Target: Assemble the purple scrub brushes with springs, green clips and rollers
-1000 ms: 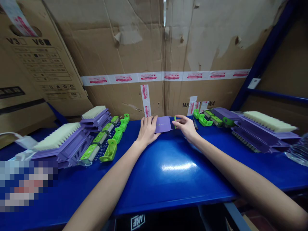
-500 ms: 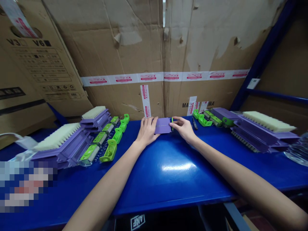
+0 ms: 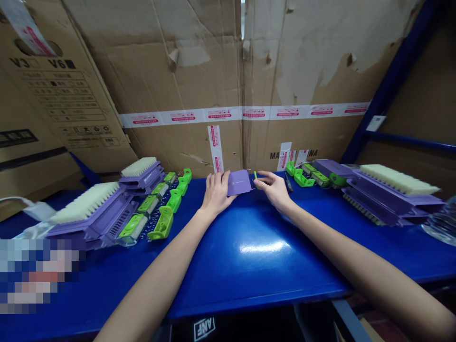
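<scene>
My left hand [image 3: 216, 191] is closed round the left end of a flat purple plastic housing [image 3: 240, 183], its fingers over the top. Just right of the housing, my right hand [image 3: 273, 186] pinches a thin bright green piece [image 3: 255, 175], seen edge-on, perhaps an end cap. A narrow gap shows between the green piece and the housing's right end, where small prongs stick out. Behind the right hand lies a small dark screwdriver-like tool [image 3: 288, 182].
On the left stand purple housings with cream bristle blocks [image 3: 87, 202], green-topped modules [image 3: 147, 203] and green end caps [image 3: 174, 200]. More brush housings [image 3: 399, 179] and green caps [image 3: 303, 178] sit on the right. Cardboard [image 3: 185, 80] walls the back of the blue table [image 3: 256, 275].
The green piece has come slightly away from the housing's right end, widening the gap. The left hand has tilted the housing a little and shifted it slightly left.
</scene>
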Demonstrator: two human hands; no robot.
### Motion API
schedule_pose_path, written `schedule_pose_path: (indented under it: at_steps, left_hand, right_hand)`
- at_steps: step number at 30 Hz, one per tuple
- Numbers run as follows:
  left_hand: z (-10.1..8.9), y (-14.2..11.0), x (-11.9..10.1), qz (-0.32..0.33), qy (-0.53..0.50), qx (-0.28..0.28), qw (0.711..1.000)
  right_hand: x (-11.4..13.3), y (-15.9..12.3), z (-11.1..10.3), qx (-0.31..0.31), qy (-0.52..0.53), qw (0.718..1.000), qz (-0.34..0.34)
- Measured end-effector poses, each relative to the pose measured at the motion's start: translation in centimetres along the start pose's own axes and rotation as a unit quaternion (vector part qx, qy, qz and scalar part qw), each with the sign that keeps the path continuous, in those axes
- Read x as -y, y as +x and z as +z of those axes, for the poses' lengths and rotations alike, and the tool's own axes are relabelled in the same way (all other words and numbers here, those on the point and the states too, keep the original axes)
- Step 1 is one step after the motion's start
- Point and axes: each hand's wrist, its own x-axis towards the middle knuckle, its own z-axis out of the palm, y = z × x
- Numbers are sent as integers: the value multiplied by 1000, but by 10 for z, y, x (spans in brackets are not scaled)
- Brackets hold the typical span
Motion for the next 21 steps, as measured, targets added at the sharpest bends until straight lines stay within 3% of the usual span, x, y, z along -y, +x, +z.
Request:
schedule_pose_path:
  at_steps: [7, 18, 21]
  left_hand:
    - [1, -2, 0, 51, 21, 8, 998]
    - [3, -1, -3, 15, 9, -16, 1000]
    - [2, -1, -3, 20, 11, -18, 1000]
  right_hand:
    - [-4, -1, 2, 20, -11, 1000, -3]
    - [-2, -1, 4, -11, -14, 1000, -25]
    - [-3, -1, 4, 7, -15, 1000, -24]
